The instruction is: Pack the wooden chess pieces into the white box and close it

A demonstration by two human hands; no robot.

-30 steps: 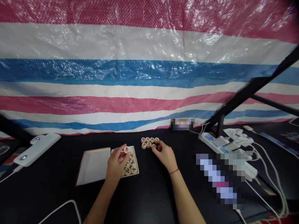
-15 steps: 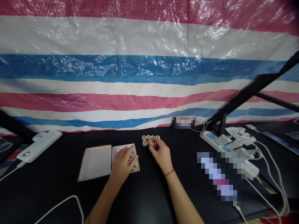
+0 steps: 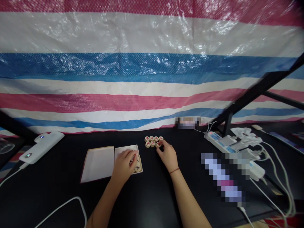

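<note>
My right hand (image 3: 168,156) has its thumb and fingertips closed on a round Chinese chess piece (image 3: 158,144) at the right end of the nearer of two short rows. Several cream pieces with red characters stand there face up, among them a chess piece (image 3: 153,143) just left of my fingers. Over the open white box (image 3: 120,149) my left hand (image 3: 123,164) is curled, fingers drawn together on pieces inside it and partly hiding them. A chess piece with a black character (image 3: 137,167) shows in the box's near right corner.
The box lid (image 3: 98,164) lies inside up, left of the box. A white power bank (image 3: 41,148) with a cable is at far left. On the right are a power strip (image 3: 219,144), plugs, white cables and a blurred-out device (image 3: 223,180). A striped sheet (image 3: 142,104) hangs behind the black table.
My right hand has shifted slightly right along the nearer row, uncovering a red-character piece it hid before. The fingers of my left hand have drawn together over the box.
</note>
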